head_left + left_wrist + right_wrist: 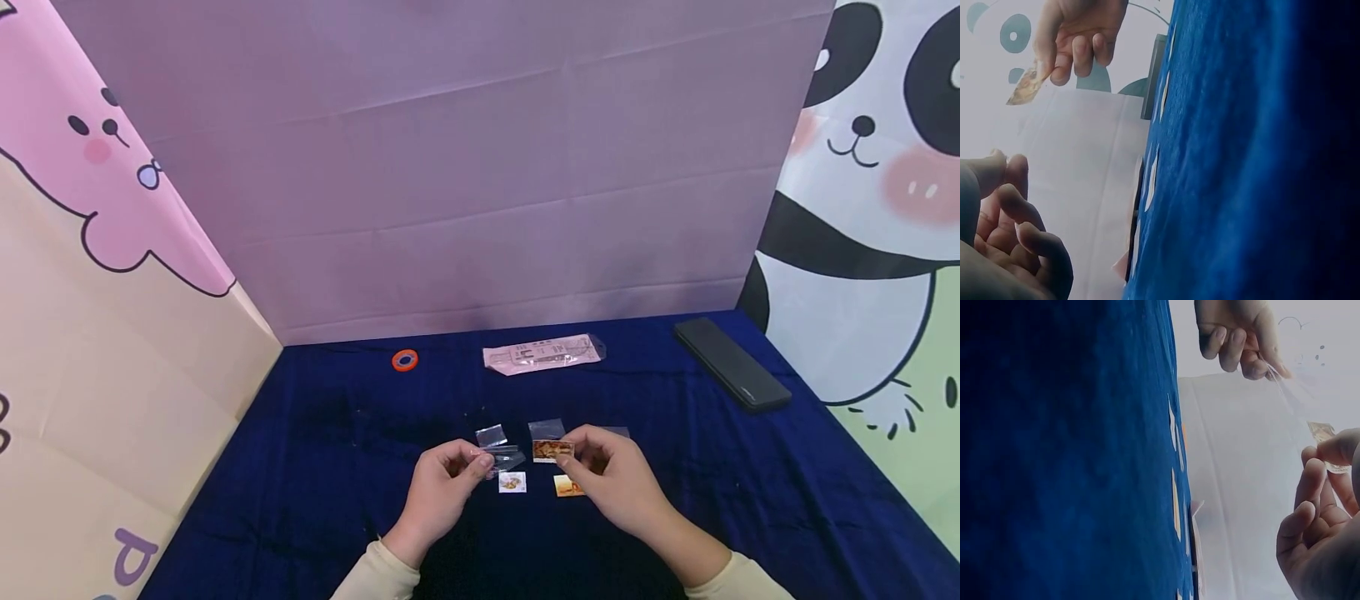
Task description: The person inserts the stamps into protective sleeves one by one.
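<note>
My left hand (442, 485) pinches a small clear plastic sleeve (510, 458) between thumb and forefinger. In the right wrist view the sleeve (1286, 387) stretches from those fingertips toward the other hand. With thumb and forefinger, my right hand (622, 487) pinches a brown picture stamp (551, 451) by its right side; the left wrist view shows the stamp (1024, 89) held up off the cloth. Below the hands lie a white stamp (512, 482) and a yellow stamp (567, 486), the latter partly hidden by the right hand.
Clear sleeves lie beyond the hands, one at left (491, 436), another at centre (546, 429). Farther back are an orange ring-shaped roll (405, 360), a pink-and-clear packet (542, 354) and a long black case (731, 365). Dark blue cloth (315, 500) covers the table.
</note>
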`<state>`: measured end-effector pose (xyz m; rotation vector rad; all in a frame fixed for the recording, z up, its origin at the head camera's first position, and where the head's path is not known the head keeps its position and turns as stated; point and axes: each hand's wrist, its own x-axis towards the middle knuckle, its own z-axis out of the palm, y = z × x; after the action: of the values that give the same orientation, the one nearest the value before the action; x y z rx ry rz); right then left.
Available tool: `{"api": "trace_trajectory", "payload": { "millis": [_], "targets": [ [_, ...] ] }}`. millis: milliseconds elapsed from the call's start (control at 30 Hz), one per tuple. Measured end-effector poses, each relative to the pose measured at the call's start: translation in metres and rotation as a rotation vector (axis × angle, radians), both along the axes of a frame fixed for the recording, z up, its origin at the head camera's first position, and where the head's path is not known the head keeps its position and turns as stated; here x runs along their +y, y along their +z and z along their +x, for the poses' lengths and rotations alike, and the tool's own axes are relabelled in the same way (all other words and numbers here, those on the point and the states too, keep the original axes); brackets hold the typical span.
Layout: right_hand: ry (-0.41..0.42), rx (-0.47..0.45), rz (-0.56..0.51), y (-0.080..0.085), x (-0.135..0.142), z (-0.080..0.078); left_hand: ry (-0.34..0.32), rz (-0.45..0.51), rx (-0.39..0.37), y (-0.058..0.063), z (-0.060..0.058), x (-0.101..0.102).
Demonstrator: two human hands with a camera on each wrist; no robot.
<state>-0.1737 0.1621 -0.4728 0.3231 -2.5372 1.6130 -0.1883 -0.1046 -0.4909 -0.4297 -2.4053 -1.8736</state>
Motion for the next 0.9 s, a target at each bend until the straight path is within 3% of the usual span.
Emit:
{"api": "trace_trajectory", "payload": {
  "millis": [367, 667, 900],
  "targets": [
    [-0.018, 0.017, -0.048, -0.0015, -0.0022, 0.0011, -0.019, 0.045, -0.028, -0.0033, -0.0006, 0.0015],
    [0.028, -0.020, -0.095, -0.0066, -0.0044, 0.0004, -0.028, -0.015, -0.050, -0.0026, 0.0008, -0.0003],
    [0.003, 0.009, -0.110, -0.0075, -0.0039, 0.0003, -0.025, -0.029, -0.054, -0.0020, 0.0007, 0.0009]
  ]
}}
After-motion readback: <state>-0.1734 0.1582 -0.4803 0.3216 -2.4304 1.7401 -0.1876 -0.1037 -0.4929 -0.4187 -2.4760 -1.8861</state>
